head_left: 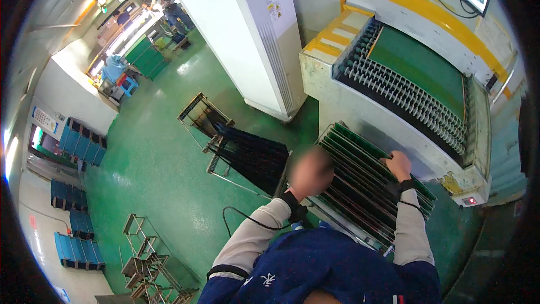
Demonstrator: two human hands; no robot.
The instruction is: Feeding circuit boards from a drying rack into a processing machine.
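In front of me stands a metal rack (351,222) with several thin green panels (360,145) on edge, side by side. My right hand (398,165) is at the rack's far right side, its fingers curled over the top edge of a panel. My left hand (310,171) is over the rack's left end; a blur covers it, so its fingers do not show. Just past the rack, a roller conveyor machine (402,93) carries a large flat green panel (419,70) on its rollers.
Left of my rack, another rack (247,155) holds dark sheets. A bare metal frame (149,264) stands at the lower left. A tall white cabinet (242,34) rises beyond. Blue racks (81,141) line the left wall. People (169,5) work at far benches.
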